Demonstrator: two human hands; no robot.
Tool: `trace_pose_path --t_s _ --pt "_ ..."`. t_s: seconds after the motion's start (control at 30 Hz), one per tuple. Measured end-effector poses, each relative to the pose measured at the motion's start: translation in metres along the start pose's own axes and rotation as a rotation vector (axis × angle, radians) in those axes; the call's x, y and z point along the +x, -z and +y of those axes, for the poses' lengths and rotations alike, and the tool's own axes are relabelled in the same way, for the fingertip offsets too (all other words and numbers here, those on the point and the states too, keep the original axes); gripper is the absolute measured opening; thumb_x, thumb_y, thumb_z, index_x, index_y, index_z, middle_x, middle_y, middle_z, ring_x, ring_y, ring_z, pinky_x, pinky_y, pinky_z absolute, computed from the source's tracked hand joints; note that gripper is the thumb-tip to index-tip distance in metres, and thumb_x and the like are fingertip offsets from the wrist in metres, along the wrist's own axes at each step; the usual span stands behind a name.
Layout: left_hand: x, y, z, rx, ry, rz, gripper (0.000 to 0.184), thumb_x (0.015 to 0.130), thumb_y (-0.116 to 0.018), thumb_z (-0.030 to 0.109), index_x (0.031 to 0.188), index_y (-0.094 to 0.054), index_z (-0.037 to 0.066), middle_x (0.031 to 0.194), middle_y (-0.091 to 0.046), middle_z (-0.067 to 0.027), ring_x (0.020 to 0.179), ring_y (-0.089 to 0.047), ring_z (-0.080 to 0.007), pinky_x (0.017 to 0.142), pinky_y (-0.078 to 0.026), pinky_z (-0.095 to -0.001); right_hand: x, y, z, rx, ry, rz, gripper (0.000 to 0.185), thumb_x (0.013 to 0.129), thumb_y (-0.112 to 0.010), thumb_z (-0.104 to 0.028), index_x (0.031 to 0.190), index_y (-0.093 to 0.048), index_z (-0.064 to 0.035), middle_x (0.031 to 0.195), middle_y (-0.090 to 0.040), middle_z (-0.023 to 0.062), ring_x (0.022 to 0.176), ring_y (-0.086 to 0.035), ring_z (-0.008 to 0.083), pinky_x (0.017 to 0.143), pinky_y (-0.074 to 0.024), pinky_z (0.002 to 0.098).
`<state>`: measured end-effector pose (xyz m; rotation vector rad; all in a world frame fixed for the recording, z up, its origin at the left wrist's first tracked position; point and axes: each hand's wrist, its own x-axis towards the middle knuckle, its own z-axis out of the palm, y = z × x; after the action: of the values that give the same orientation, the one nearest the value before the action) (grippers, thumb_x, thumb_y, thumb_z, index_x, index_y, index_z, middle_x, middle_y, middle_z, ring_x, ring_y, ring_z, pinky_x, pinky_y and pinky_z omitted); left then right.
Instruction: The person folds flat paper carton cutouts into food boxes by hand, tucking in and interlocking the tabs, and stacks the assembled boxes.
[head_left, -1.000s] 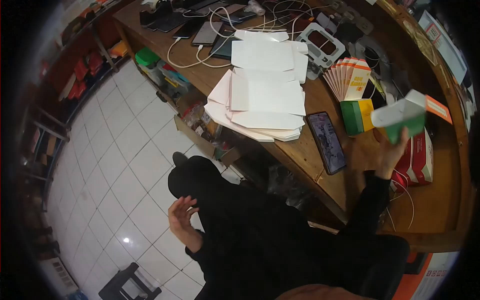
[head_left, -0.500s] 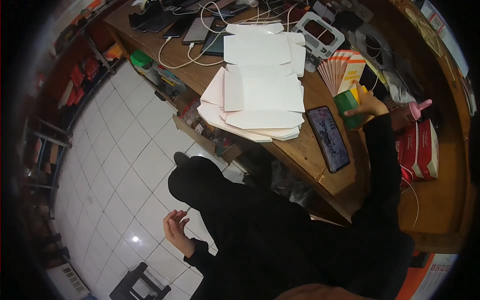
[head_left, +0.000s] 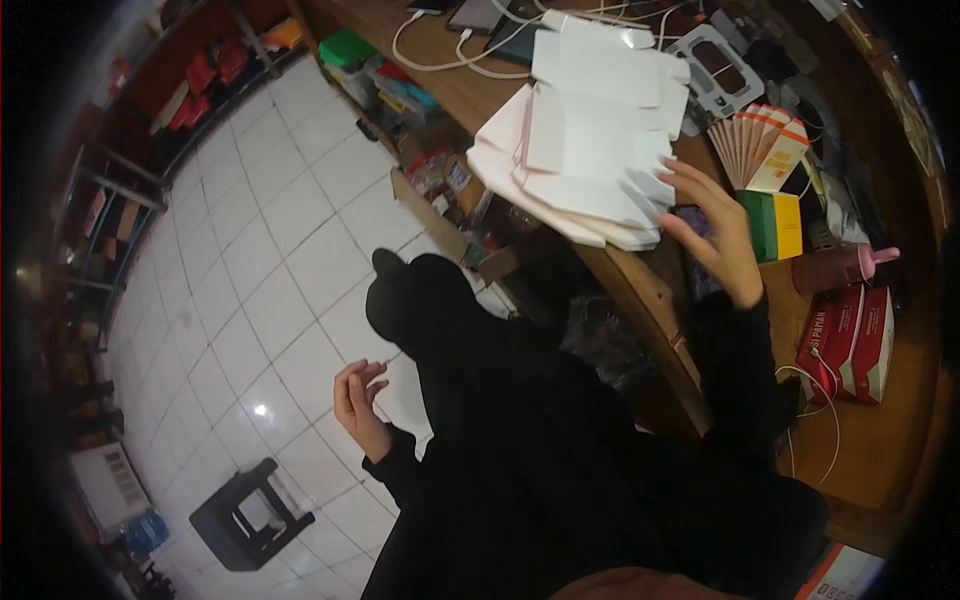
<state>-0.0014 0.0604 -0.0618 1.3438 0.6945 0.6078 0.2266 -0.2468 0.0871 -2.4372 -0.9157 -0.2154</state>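
A wooden desk (head_left: 650, 285) ran beside a white-tiled floor (head_left: 300, 265), with flat white carton sheets (head_left: 600, 150) stacked near its edge. The right hand (head_left: 715, 230) reached over the stack's right side, thumb and fingers spread well apart; its fingertips overlapped the sheets, though whether they touched could not be told, and no object showed in its grasp. Beneath that hand a phone (head_left: 688, 218) lay partly hidden. Just beyond stood a green-and-yellow box (head_left: 775, 226) with fanned orange-edged cartons (head_left: 770, 150) behind. The left hand (head_left: 360, 408), fingers loosely curled, hung above the tiles, visibly unladen.
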Motion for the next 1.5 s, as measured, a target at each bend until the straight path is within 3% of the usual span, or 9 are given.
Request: trace_pose_path --t_s 0.2,0.43,0.53,0.73,0.9,1.1,1.23,1.37,1.5 --pt "-0.014 0.019 -0.007 -0.049 0.029 0.081 0.024 0.090 -0.041 0.019 0.095 -0.054 -0.001 0.084 -0.059 -0.0117 0.080 -0.059 -0.0207 0.066 -0.047 -0.0269 0.061 -0.037 0.010 -0.300 0.076 -0.513 0.062 0.067 -0.068 -0.040 0.113 -0.052 -0.0022 0.107 -0.055 0.0215 0.091 -0.056 0.0339 0.081 -0.0435 0.0309" --pt "-0.024 0.034 -0.020 -0.092 0.137 0.081 0.022 0.089 -0.047 0.019 0.096 -0.053 -0.001 0.084 -0.059 -0.0107 0.080 -0.059 -0.0199 0.065 -0.047 -0.0265 0.091 -0.031 0.045 0.335 -0.161 -0.700 0.047 0.075 -0.061 -0.032 0.112 -0.054 -0.0047 0.091 -0.061 0.0192 0.081 -0.059 0.0318 0.072 -0.0465 0.0344" --pt "-0.019 0.033 -0.020 -0.105 0.117 0.079 0.021 0.088 -0.048 0.018 0.094 -0.054 0.000 0.083 -0.059 -0.0100 0.079 -0.059 -0.0194 0.065 -0.047 -0.0273 0.058 -0.062 0.020 -0.477 0.436 -0.229 0.048 0.073 -0.058 -0.011 0.119 -0.046 -0.0057 0.104 -0.057 0.0200 0.085 -0.060 0.0313 0.071 -0.0494 0.0361" --pt "-0.019 0.031 -0.008 -0.093 0.053 0.085 0.020 0.088 -0.047 0.017 0.092 -0.055 -0.001 0.081 -0.059 -0.0101 0.078 -0.059 -0.0190 0.065 -0.046 -0.0274 0.047 -0.047 0.009 -0.486 -0.040 0.036 0.038 0.072 -0.053 -0.001 0.108 -0.059 -0.0111 0.098 -0.061 0.0145 0.075 -0.061 0.0281 0.066 -0.0477 0.0289" --pt "-0.035 0.011 0.012 -0.017 -0.158 0.113 0.011 0.085 -0.048 0.006 0.090 -0.054 -0.002 0.081 -0.058 -0.0107 0.077 -0.058 -0.0193 0.065 -0.046 -0.0281 0.018 0.001 -0.005 -0.145 0.112 0.642 0.024 0.080 -0.053 0.004 0.104 -0.057 0.0058 0.097 -0.063 0.0123 0.086 -0.059 0.0151 0.076 -0.0451 0.0246" --pt "-0.030 -0.024 0.037 0.130 -1.086 0.065 0.014 0.073 -0.062 0.011 0.086 -0.059 0.010 0.082 -0.060 -0.0095 0.086 -0.057 -0.0316 0.083 -0.042 -0.0425 -0.036 -0.056 -0.120 0.272 0.476 -0.119 0.024 0.069 -0.055 -0.002 0.090 -0.065 -0.0060 0.086 -0.062 0.0082 0.082 -0.062 0.0220 0.066 -0.0505 0.0288" --pt "-0.044 -0.002 0.057 0.710 -0.999 -0.058 0.010 0.066 -0.063 0.013 0.075 -0.058 0.014 0.073 -0.060 -0.0051 0.089 -0.059 -0.0259 0.093 -0.031 -0.0529 -0.043 -0.124 -0.149 0.567 0.455 -0.204 0.024 0.065 -0.058 0.000 0.085 -0.065 -0.0101 0.078 -0.058 0.0042 0.071 -0.058 0.0221 0.058 -0.0479 0.0286" --pt "-0.052 -0.010 0.041 0.487 -0.556 0.254 0.017 0.061 -0.059 -0.008 0.071 -0.056 0.005 0.065 -0.056 -0.0050 0.066 -0.055 -0.0203 0.072 -0.038 -0.0313 -0.025 -0.148 -0.165 0.496 0.422 0.003 0.020 0.055 -0.071 -0.018 0.071 -0.062 -0.0091 0.083 -0.058 -0.0004 0.089 -0.050 0.0224 0.076 -0.0343 0.0348" --pt "-0.053 -0.010 0.035 0.472 -0.626 0.293 0.019 0.059 -0.058 -0.012 0.070 -0.057 0.003 0.064 -0.056 -0.0056 0.060 -0.051 -0.0195 0.063 -0.036 -0.0286 -0.026 -0.186 -0.174 0.631 0.310 0.094 0.019 0.057 -0.073 -0.020 0.059 -0.058 -0.0074 0.086 -0.057 -0.0005 0.092 -0.044 0.0236 0.079 -0.0263 0.0360"
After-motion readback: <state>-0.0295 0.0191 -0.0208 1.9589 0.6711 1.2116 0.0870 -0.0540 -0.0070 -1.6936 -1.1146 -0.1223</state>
